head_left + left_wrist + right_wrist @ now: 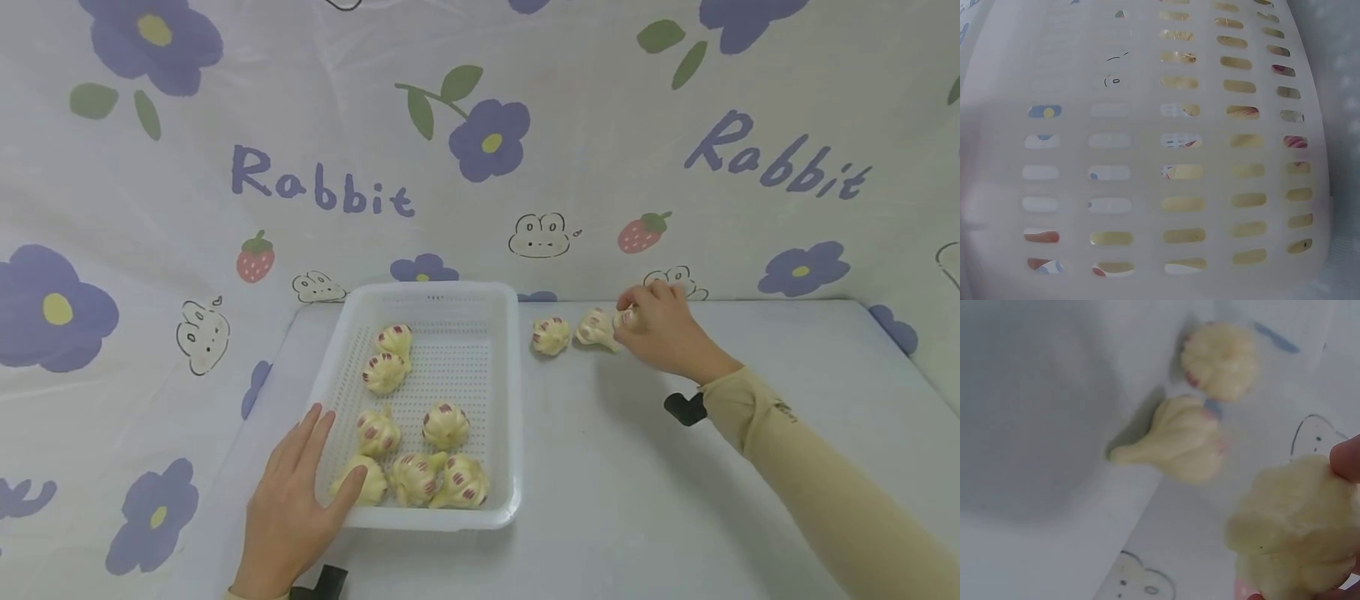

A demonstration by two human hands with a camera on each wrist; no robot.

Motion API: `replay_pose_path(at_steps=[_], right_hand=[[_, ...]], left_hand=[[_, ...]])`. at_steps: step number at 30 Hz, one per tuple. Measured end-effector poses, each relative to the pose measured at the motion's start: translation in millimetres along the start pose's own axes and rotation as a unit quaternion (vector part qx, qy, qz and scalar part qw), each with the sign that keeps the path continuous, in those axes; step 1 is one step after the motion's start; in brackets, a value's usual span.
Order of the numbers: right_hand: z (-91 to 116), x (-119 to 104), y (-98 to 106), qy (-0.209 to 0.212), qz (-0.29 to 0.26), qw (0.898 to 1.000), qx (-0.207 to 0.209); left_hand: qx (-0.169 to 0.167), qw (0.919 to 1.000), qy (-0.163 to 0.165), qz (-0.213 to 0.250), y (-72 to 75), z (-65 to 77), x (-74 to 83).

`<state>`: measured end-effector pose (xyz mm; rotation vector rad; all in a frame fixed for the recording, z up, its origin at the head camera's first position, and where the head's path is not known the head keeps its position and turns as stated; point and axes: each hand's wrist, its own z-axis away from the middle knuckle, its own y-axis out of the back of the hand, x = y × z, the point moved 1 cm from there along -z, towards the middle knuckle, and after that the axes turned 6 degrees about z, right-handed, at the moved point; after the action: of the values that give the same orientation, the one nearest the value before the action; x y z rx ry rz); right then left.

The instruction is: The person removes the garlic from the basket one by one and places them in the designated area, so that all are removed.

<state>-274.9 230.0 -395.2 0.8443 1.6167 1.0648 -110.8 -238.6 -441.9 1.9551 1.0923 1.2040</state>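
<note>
My right hand point(663, 329) grips a garlic bulb point(1294, 528) at the back of the table, its fingertips around the bulb's side. Left of it lie two more garlic bulbs: one with its stem out to the side point(1179, 440) and a rounder one point(551, 336). My left hand point(292, 500) rests at the near left rim of a white perforated plastic basket point(512, 400), fingers straight and thumb over the edge. Several garlic bulbs point(446, 426) with purple marks sit in the basket, mostly at its near end. The left wrist view shows only the basket's slotted wall point(1141, 187).
A white table point(600, 500) carries everything. Behind and beside it hangs a white cloth point(450, 225) printed with flowers, rabbits and strawberries. Dark straps point(686, 408) show by both wrists.
</note>
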Motion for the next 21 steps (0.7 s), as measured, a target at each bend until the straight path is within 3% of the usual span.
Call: replay_pose_path(at_steps=[8, 21], right_hand=[[-1.3, 23.3, -4.4, -0.036, -0.010, 0.999, -0.017], [-10.2, 44.4, -20.7, -0.049, -0.030, 0.997, -0.046]], left_hand=[[0.004, 1.0000, -0.005, 0.007, 0.0, 0.8, -0.3], [0.020, 0.9995, -0.020, 0.013, -0.9, -0.1, -2.3]])
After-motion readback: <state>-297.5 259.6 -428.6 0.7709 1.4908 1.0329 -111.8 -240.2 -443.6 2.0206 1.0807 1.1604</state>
